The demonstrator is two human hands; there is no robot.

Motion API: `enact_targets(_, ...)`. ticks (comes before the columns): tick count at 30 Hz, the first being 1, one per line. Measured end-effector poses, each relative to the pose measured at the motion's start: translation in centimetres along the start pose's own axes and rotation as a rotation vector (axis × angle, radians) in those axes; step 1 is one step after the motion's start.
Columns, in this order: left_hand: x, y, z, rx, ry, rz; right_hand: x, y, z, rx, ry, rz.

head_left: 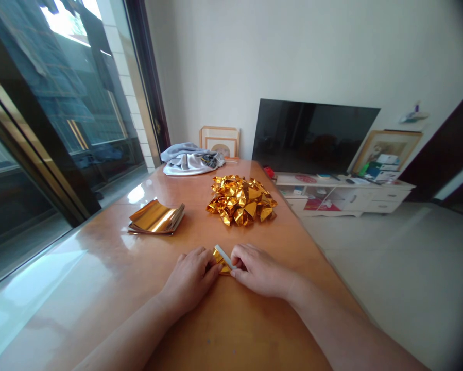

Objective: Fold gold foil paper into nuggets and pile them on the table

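Nearest, a gold foil piece (222,260) is pinched between both hands on the table (231,319). The left hand (190,278) is pressed flat on its left edge; the right hand (256,268) is closed on its right end, fingertips on a white flap. Its long axis runs left-far to right-near. Most of it is hidden by fingers. Farther off, a foil stack (156,217) is seen left, a pile (242,200) ahead, cloth (190,158) beyond.
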State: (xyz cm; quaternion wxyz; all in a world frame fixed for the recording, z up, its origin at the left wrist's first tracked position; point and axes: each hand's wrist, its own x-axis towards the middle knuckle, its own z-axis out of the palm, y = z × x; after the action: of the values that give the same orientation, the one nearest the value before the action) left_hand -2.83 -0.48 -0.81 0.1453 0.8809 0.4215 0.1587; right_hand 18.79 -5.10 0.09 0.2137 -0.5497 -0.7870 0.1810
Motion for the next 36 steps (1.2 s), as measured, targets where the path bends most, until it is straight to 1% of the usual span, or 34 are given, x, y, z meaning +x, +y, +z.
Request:
enact_targets(6, 0.0, 0.0, 0.2, 0.014, -0.002, -0.001, 0.1, 0.0, -0.4, -0.020, -0.034, -0.052)
enact_targets(14, 0.2, -0.2, 0.6, 0.023, 0.010, 0.008, -0.1, -0.2, -0.4, -0.045, -0.028, -0.053)
enact_targets(17, 0.2, -0.3, 0.6, 0.023, 0.010, 0.003, -0.3, -0.5, -0.5, -0.074, -0.031, -0.070)
enact_targets(22, 0.3, -0.2, 0.7, 0.029, 0.015, 0.009, -0.4, -0.7, -0.7, -0.134, -0.073, -0.133)
enact_targets(26, 0.4, -0.3, 0.7, 0.022, 0.020, 0.008, -0.4, -0.7, -0.6, -0.174, -0.084, -0.123)
enact_targets(29, 0.4, -0.6, 0.7, -0.025, 0.021, 0.007, -0.5, -0.7, -0.5, -0.191, -0.083, -0.109)
enact_targets(36, 0.3, -1.3, 0.0, -0.240, 0.009, -0.024, -0.4, -0.3, -0.4, -0.138, -0.097, -0.107)
